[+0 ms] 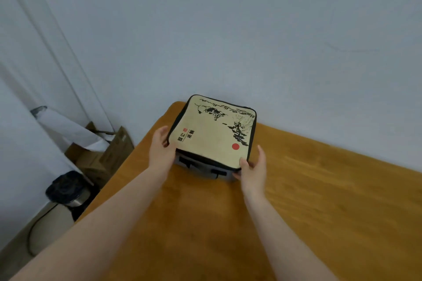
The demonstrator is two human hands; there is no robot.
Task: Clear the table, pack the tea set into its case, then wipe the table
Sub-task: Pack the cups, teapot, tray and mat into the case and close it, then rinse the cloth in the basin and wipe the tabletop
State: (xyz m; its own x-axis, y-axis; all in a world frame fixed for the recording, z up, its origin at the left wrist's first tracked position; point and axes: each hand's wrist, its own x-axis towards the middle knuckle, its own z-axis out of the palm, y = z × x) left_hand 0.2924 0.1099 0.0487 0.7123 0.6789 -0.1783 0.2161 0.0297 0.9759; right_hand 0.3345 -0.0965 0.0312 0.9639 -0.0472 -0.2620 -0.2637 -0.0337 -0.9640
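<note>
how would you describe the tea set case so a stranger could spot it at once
Start at the orange-brown table against the pale wall; near its far left corner sits a square case, held between the left hand and the right hand. Its cream lid, inked in black with a red dot, sets it apart from the brown boxes on the floor.

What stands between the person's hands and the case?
Nothing visible does. The left hand and right hand both hold the case at its near corners, on the table.
</note>
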